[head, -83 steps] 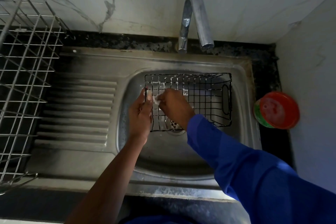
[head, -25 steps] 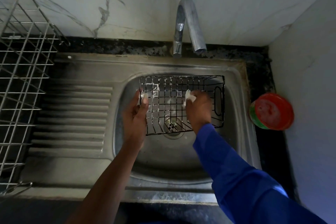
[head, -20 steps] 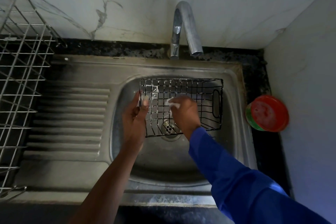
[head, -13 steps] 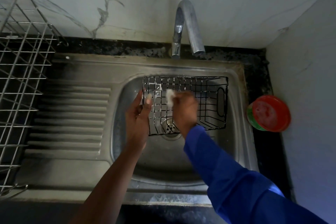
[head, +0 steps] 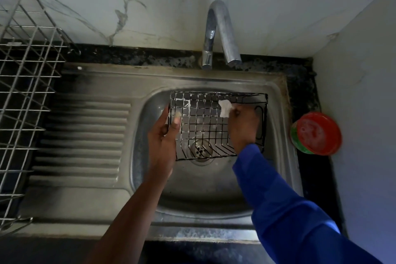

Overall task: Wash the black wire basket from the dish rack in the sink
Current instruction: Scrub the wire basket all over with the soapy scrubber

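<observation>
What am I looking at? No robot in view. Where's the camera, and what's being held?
There is no machine here: a person works with bare hands, and the one camera sits on their head, looking down. The left hand grips the left end of the black wire basket inside the sink. The right hand, in a blue sleeve, pinches a small white wad against the basket's mesh. No water shows at the faucet. A silver dish rack stands at the left, and a red-topped tub sits on the counter at the right.
</observation>
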Tool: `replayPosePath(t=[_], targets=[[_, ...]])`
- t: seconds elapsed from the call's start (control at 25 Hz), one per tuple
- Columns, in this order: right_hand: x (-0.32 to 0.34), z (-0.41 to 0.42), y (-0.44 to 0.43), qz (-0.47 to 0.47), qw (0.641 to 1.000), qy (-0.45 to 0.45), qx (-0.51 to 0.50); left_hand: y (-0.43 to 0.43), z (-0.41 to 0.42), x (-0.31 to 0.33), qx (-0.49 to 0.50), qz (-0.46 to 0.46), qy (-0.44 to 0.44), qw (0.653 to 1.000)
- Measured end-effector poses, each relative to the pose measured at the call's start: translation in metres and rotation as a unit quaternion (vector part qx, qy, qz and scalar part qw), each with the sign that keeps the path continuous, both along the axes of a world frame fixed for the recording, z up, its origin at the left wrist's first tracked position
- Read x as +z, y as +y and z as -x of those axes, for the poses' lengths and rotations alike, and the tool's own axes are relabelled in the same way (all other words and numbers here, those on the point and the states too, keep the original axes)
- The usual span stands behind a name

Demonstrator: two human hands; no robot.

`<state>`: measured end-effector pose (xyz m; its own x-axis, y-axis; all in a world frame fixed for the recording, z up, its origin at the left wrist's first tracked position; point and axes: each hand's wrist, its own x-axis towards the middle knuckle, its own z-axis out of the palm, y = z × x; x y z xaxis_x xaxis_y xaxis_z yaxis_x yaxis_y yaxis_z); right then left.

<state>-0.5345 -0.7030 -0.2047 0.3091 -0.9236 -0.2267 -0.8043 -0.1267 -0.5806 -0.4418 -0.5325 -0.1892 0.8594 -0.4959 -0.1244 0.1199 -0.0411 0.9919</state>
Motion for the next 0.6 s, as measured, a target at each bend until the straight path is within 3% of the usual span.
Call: replayPosePath(t=[0.2,0.36,0.6], targets=[[0.009,-0.004,0.005,0.017,0.999,-0.031,0.042,-0.001,-0.003,0.003,-0.005,0.013,0.0,1.0],[0.014,-0.017,0.022,0.079,0.984,-0.03,0.156,-0.003,0.0,0.006,-0.002,0.013,-0.009,1.0],[0.005,-0.009,0.015,0.051,0.986,-0.02,0.156,-0.002,0.001,0.01,-0.011,-0.019,-0.039,0.999]])
